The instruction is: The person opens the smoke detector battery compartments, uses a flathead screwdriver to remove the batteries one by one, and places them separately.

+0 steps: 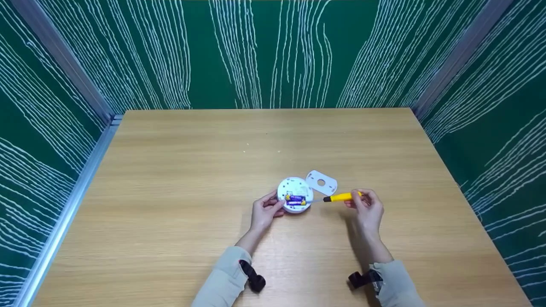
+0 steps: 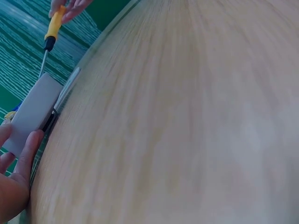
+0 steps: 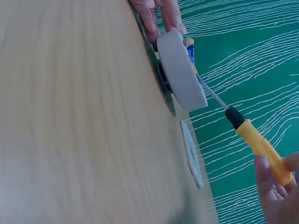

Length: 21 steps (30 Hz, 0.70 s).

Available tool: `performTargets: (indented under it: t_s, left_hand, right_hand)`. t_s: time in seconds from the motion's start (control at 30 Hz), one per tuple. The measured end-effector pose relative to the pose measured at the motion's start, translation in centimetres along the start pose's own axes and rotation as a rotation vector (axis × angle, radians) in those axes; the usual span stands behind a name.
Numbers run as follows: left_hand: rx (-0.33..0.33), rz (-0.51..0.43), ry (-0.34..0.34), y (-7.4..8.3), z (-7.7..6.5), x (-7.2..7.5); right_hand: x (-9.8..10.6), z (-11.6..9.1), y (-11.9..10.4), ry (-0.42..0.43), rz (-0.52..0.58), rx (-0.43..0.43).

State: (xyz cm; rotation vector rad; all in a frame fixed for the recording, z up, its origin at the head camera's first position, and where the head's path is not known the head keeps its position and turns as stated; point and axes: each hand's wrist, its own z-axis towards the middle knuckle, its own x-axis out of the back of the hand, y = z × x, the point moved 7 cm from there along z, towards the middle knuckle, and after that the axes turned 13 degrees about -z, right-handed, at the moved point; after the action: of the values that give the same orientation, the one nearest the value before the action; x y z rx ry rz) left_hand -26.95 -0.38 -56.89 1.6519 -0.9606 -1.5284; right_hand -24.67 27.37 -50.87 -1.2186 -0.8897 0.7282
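Sleeves and straps: nearest us, two pale grey-green fabric sleeves [image 1: 224,277] come in over the table's near part, each with a black wrist strap [image 1: 256,282].
Left grip: we see the left hand [image 1: 265,211] holding the round device by its edge, thumb on the upper face and fingers underneath.
Right grip: the right hand [image 1: 369,211] pinches the screwdriver's handle between thumb and fingers, to the right of the device.
Screwdriver: yellow plastic handle with a black collar and a thin metal shaft [image 1: 340,197]; it points left, its tip reaching over the device's rim beside the batteries. We cannot tell whether the tip touches them.
Device: a round, thick white plastic unit [image 1: 297,189] near the middle of the table, between the two hands, battery side up; a dark part that we cannot identify shows beneath it.
Batteries: two purple-blue and yellow cylinders [image 1: 296,200] lie side by side in the device.
Plate: a flat white plate with rounded ends and a central hole [image 1: 328,183] lies on the table, just beyond the device and to its right.
Table: light brown wood-grain top [image 1: 170,170], with a few tiny pale specks [image 1: 244,151] farther back.
Surround: green panels with wavy white lines [image 1: 290,55] stand behind and at both sides, with grey metal posts [image 1: 64,55] at the corners.
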Motion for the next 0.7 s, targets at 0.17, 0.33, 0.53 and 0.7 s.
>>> performTargets:
  t_s: [0.17, 0.33, 0.53, 0.7]
  left_hand:
    - [0.004, 0.015, 0.009, -0.1, 0.0, 0.0]
    - [0.009, 0.014, 0.012, -0.2, 0.1, 0.1]
    - [0.002, 0.018, 0.008, -0.1, 0.0, 0.1]
    - [0.011, 0.010, 0.010, -0.1, -0.1, 0.1]
  right_hand:
    - [0.1, -0.3, -0.7, -0.013, 0.008, 0.027]
    - [0.1, -1.0, -2.4, -0.043, -0.028, 0.055]
    - [0.0, -1.5, -3.8, -0.058, -0.094, 0.090]
    - [0.1, -1.0, -2.5, -0.048, -0.086, 0.030]
